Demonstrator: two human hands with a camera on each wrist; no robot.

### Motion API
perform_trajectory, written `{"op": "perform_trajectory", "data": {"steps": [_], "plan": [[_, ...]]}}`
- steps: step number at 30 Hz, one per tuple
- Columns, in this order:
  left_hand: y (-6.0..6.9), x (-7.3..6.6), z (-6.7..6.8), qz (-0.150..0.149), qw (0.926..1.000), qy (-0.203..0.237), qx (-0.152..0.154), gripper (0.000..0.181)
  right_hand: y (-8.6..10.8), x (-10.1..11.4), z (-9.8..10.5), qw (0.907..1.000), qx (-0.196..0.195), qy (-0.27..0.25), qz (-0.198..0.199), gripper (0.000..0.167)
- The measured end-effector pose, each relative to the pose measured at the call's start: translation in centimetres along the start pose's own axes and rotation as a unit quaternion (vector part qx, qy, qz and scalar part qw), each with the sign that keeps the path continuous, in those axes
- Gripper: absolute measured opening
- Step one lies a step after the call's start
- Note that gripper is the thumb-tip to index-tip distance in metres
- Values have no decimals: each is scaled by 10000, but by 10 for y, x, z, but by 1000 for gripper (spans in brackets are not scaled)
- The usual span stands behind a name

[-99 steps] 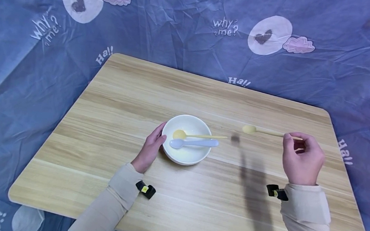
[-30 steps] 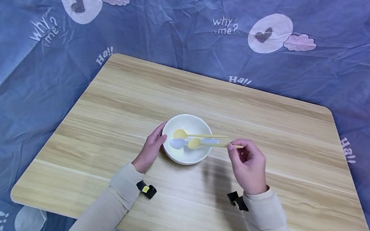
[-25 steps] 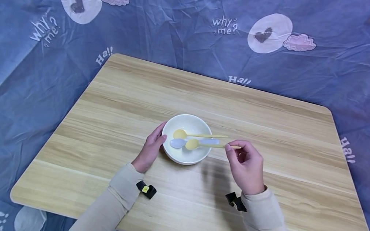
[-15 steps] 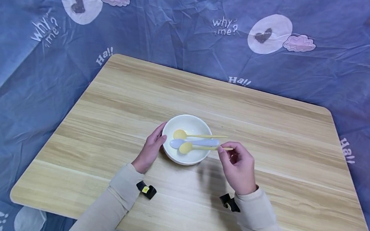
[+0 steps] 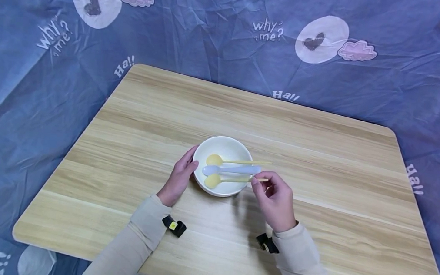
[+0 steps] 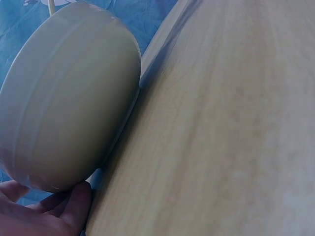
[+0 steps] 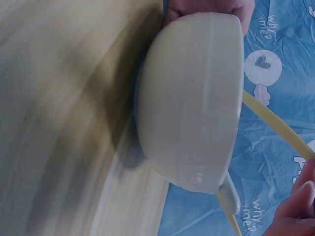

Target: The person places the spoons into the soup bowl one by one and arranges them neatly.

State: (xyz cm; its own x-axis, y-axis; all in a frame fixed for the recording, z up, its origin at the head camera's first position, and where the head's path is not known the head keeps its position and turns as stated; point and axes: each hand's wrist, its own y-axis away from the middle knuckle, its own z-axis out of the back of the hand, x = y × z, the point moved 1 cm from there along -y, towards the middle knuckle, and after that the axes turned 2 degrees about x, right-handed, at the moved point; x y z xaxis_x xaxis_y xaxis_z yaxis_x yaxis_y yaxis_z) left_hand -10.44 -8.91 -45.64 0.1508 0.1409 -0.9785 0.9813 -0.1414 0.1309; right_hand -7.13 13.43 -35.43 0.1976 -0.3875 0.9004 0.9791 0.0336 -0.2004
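Observation:
A white bowl (image 5: pixel 227 146) stands on the table. My left hand (image 5: pixel 177 175) grips its left side, thumb at the rim and fingers against the outer wall. My right hand (image 5: pixel 275 201) pinches the handle of a yellow spoon (image 5: pixel 212 180) at the bowl's right; the spoon's head is inside the bowl outline, near the front. A pale blue spoon (image 5: pixel 237 169) and another yellow spoon (image 5: pixel 214 160) lie in the bowl, handles over the right rim. In the right wrist view, the pinched yellow spoon (image 7: pixel 278 125) slants out past the rim; its head is hidden by the bowl.
The wooden table (image 5: pixel 125 138) has rounded corners and reaches well past the bowl on every side. A blue printed cloth (image 5: pixel 213 36) hangs behind and beside it. Black wrist straps (image 5: pixel 173 225) sit on both sleeves.
My right hand has carried its yellow spoon leftward from the table's right side. The spoon's head has passed across the blue spoon to its near side. My left hand stays on the bowl.

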Motion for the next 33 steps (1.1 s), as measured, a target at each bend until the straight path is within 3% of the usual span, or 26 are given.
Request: {"op": "perform_trajectory", "data": {"steps": [4,14,33], "plan": [[0,0,0,-2,10000,11,-30,50,1,-5,-2,10000,39,35,-70,5],[0,0,-1,-21,10000,10,4,51,4,-49,-7,9998,178,25,7,7],[0,0,0,85,9999,46,39,50,4,-66,-5,9977,259,232,-582,5]]}}
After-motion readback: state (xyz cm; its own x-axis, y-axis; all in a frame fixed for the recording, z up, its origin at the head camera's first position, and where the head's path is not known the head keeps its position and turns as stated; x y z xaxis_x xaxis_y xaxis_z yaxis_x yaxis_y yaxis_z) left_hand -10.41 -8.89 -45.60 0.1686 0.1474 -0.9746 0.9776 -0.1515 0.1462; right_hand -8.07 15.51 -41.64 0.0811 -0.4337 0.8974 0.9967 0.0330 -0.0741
